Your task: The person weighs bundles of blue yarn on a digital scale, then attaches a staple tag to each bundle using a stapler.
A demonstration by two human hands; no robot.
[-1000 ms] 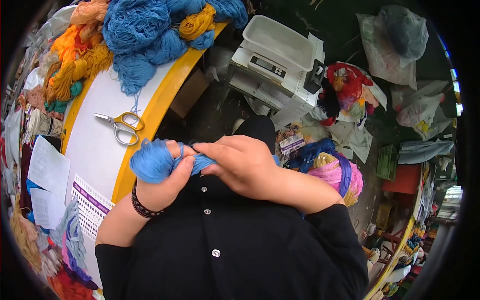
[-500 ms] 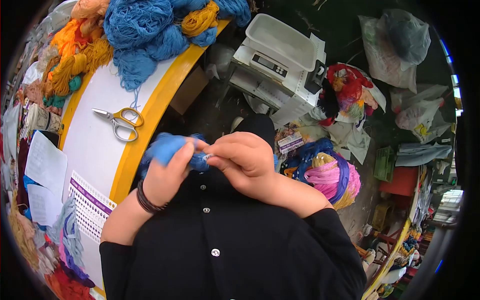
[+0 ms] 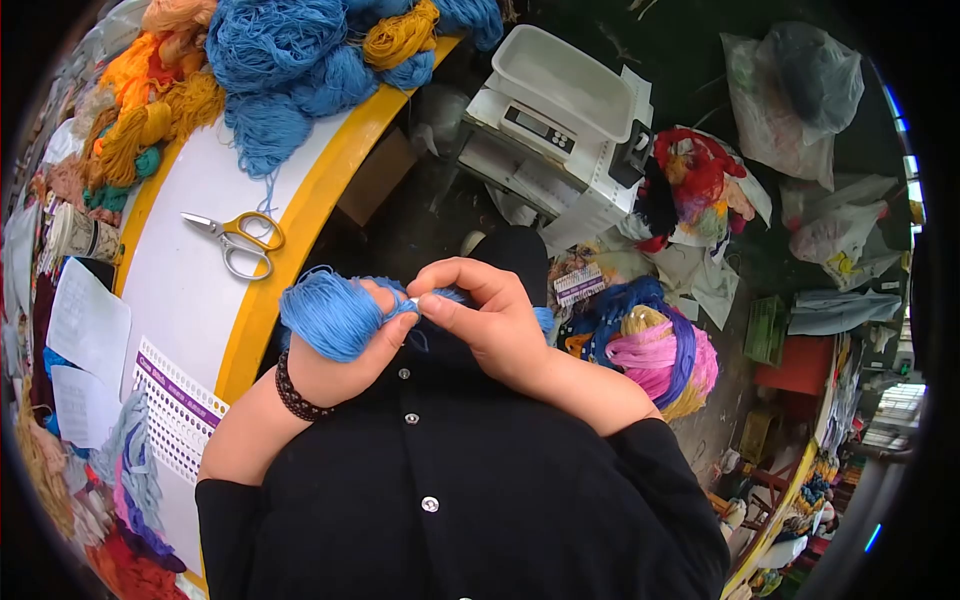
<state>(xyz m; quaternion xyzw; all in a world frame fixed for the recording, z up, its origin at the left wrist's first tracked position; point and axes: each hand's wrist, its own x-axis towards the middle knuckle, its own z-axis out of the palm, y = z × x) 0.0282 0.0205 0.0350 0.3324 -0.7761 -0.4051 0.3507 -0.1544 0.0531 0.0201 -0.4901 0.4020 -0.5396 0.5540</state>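
Observation:
A bundle of blue thread (image 3: 335, 312) hangs over my left hand (image 3: 350, 368), whose fingers and thumb close round it in front of my chest. Close beside it, my right hand (image 3: 482, 312) pinches at the bundle's gathered part with thumb and forefinger. Something small and white shows at those fingertips, too small to name. Scissors with yellow and grey handles (image 3: 240, 240) lie on the white table (image 3: 185, 290) to the left. At the table's far end is a large heap of blue thread (image 3: 275, 50), with a mustard skein (image 3: 400, 35) on it.
Punched thread cards (image 3: 180, 410) and paper sheets (image 3: 88, 315) lie along the left. Ahead stands a scale with a white tray (image 3: 562, 85) on a small stand. To my right are a pink and purple thread bundle (image 3: 655, 350) and plastic bags (image 3: 795, 95).
The blue bundle has turned in my left hand and now spreads out to the left, no longer blurred. My right hand's fingertips have risen slightly and still pinch.

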